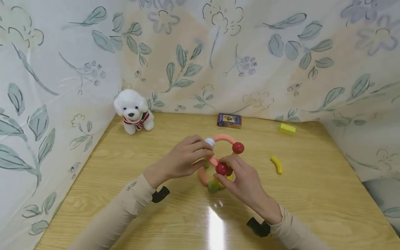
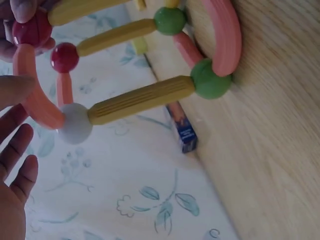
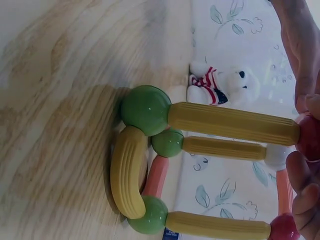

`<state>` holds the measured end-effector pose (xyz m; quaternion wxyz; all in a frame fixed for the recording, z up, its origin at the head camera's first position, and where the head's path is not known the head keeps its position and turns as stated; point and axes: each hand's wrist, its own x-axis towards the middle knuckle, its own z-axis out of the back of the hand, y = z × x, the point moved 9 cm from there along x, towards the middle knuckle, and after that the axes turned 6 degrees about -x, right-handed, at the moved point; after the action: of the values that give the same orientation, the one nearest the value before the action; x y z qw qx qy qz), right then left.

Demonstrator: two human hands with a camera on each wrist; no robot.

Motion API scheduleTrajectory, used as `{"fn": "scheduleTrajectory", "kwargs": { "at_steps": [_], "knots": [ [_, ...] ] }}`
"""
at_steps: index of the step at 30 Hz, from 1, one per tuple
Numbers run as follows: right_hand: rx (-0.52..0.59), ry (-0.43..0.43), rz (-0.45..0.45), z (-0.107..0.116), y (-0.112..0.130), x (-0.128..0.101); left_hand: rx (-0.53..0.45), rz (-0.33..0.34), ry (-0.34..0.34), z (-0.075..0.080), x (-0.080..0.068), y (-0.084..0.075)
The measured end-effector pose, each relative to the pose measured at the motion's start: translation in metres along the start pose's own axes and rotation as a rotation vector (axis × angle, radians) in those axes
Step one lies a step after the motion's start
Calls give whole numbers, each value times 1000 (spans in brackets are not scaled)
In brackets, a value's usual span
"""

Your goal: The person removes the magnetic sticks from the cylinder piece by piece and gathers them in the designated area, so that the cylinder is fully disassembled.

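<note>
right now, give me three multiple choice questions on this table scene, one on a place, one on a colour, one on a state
1. Where is the toy dog?
A. far left corner of the table
B. near right edge
C. on the blue box

2. What colour are the balls at the base of the rod-and-ball toy?
A. blue
B. green
C. black

3. What is the right hand doing?
A. lying flat
B. pinching a red ball
C. holding the loose yellow piece

Answers: 1 A, it sits by the curtain corner. 2 B, the right wrist view shows green balls. 3 B, fingertips close round the ball.
</note>
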<state>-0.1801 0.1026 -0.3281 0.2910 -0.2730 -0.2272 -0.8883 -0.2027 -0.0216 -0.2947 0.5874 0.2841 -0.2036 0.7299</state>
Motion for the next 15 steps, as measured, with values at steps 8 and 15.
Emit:
{"fn": "scheduleTrajectory", "kwargs": {
  "at_steps": [8, 15],
  "knots": [
    [-11, -6, 6, 12, -12, -4, 89, -44, 12, -9, 10, -13],
    [-69, 11, 11, 12, -20, -5, 183, -81, 51, -16, 15, -21]
  ]
}}
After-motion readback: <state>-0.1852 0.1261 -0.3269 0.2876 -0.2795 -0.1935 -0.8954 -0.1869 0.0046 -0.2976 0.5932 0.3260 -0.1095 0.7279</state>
